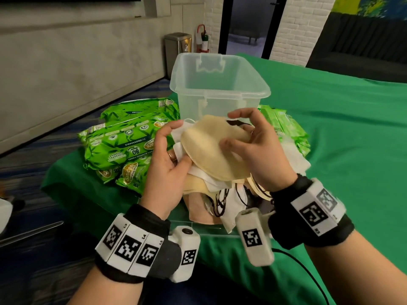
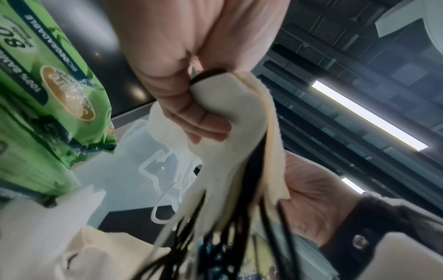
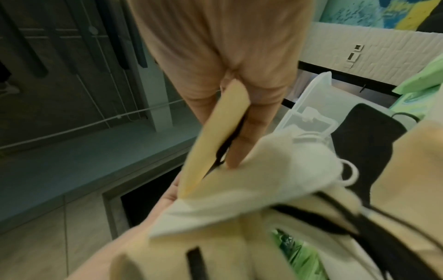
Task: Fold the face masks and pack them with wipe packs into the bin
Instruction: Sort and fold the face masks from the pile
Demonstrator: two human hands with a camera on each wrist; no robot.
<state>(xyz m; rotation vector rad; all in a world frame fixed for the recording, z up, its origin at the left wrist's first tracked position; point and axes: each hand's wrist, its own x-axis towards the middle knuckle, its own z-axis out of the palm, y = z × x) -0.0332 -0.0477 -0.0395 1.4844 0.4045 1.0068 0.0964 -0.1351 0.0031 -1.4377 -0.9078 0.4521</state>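
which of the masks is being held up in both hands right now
The cream-yellow mask, pinched between the left hand and right hand; the other masks lie heaped beneath it.

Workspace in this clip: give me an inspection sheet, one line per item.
Surface: green cloth over the table.
Job's things: clear bin, open; beige mask held above mask pile; wipe packs left of the bin, more right.
Clutter: nothing seen.
Grips: left hand and right hand both hold the beige mask.
Cables: black cable on the cloth.
Surroundings: metal trash can, fire extinguisher, dark sofa.
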